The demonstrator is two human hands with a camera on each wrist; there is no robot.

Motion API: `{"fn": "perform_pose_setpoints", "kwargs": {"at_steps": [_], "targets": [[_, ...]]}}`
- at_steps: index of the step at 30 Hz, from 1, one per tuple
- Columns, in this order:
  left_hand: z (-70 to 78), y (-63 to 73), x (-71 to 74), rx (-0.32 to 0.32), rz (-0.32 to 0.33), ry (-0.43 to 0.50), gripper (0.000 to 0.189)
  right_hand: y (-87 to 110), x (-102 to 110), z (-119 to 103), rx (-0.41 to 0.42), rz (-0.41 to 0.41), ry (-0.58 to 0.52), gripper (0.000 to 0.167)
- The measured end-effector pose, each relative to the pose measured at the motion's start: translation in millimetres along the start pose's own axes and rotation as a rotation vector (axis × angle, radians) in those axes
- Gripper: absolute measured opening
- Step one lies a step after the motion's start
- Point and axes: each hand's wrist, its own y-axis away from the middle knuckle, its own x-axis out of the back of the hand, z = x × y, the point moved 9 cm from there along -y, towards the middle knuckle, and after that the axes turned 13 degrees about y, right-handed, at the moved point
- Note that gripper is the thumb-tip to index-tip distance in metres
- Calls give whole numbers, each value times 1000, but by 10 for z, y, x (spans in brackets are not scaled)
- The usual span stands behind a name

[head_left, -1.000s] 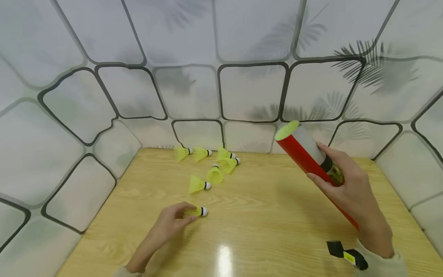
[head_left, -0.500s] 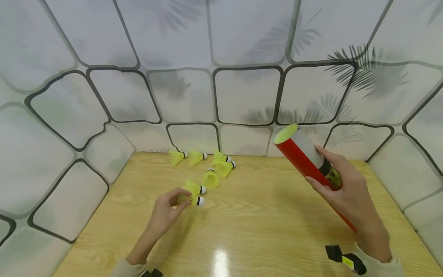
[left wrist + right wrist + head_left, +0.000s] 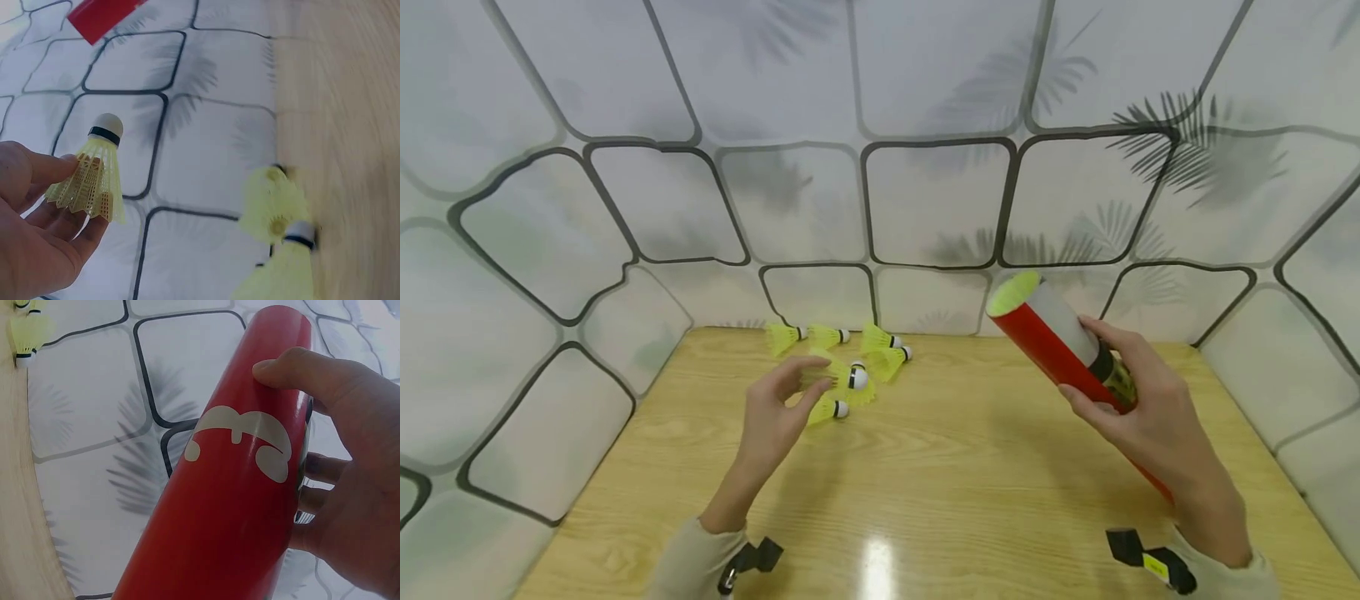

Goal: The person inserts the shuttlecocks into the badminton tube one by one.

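My left hand (image 3: 781, 417) pinches a yellow shuttlecock (image 3: 94, 172) by its skirt, its white cork tip pointing away from the fingers. In the head view that shuttlecock hangs above the table, in front of others lying there. My right hand (image 3: 1157, 408) grips a red and grey shuttlecock tube (image 3: 1060, 350), tilted with its upper end toward the left. A yellow-green surface shows at that end. In the right wrist view, thumb and fingers wrap round the red tube (image 3: 219, 506), which bears a pale printed shape.
Several yellow shuttlecocks lie at the back left of the wooden table (image 3: 925, 483), among them a rearmost left one (image 3: 782, 337) and a nearer one (image 3: 826, 411). A patterned cloth wall (image 3: 940, 200) rises behind and at both sides.
My left hand has lifted the shuttlecock from the tabletop, moving it back past the nearest lying one. The right hand and tube have stayed almost in place.
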Motion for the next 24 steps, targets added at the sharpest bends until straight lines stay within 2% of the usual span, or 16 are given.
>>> {"fn": "perform_pose_setpoints", "kwargs": {"at_steps": [4,17,24], "targets": [[92,-105,-122,-45,14,92,24,-24,14,-14,4,-4,-10,95],[315,-401,-343,-96,84,287,27,-15,-52,-63,3,-36,-37,95],[358,-452,-479,-110,103,315,23,-26,-82,-114,26,-51,-50,94]]}}
